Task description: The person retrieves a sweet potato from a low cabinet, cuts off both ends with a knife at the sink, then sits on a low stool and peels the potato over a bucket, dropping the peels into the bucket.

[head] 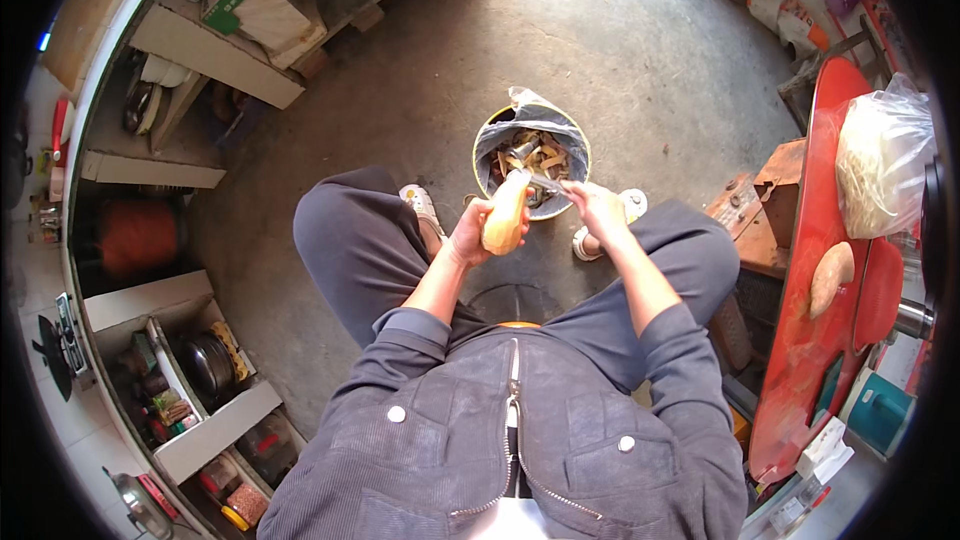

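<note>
My left hand (469,234) is wrapped around a pale orange peeled root vegetable (504,222), possibly a sweet potato, tilted with its narrow end away from me. In my right hand (600,214) is a metal peeler (547,183), its head close to the vegetable's narrow end; whether the blade touches is too small to tell. Below both hands, between my feet, stands a round bin (588,157) lined with a dark plastic bag (491,136). Peel strips (553,153) lie inside it, partly hidden by the vegetable and the peeler.
At right is a red tabletop (787,360) bearing another tuber (831,279), a clear bag of pale noodle-like strands (874,165) and a teal container (879,406). Open shelves (217,435) with pots and jars line the left. Concrete floor (360,105) surrounds the bin.
</note>
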Available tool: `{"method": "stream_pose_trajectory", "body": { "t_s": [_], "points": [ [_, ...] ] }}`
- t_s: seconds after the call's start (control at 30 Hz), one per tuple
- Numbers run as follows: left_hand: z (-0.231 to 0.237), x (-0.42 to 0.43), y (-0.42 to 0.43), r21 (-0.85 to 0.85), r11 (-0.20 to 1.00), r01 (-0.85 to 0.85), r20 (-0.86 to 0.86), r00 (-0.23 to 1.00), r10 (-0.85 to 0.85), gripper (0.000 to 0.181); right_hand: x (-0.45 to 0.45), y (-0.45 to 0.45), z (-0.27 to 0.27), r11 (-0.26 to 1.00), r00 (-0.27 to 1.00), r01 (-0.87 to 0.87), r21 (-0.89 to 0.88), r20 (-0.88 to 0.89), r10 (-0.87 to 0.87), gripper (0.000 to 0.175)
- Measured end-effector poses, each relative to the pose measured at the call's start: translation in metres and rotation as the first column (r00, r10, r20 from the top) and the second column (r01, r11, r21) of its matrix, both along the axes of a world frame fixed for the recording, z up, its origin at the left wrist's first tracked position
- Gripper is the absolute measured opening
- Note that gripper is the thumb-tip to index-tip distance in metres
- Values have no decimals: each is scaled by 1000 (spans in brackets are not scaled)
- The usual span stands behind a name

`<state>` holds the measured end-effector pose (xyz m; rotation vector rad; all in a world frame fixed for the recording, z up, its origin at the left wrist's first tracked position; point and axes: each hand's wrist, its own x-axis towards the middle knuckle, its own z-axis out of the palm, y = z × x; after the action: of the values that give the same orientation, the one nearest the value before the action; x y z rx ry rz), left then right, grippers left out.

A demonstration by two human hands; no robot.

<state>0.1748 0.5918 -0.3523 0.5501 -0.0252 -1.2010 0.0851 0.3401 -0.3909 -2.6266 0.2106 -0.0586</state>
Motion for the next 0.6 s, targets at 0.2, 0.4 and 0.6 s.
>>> {"method": "stream_pose_trajectory", "body": {
  "t_s": [0.2, 0.4, 0.6],
  "points": [
    [-3, 2, 5, 41, 999, 14, 100, 995, -18, 67, 5, 19, 45, 935, 976, 203, 290, -133, -171, 28],
    [-5, 2, -1, 67, 992, -109, -46, 993, 112, 59, 9, 40, 74, 990, 989, 51, 131, 128, -68, 30],
    [-13, 6, -3, 35, 970, -241, -292, 926, 241, 52, 8, 33, 81, 931, 973, -13, 366, 220, -72, 30]
  ]
}}
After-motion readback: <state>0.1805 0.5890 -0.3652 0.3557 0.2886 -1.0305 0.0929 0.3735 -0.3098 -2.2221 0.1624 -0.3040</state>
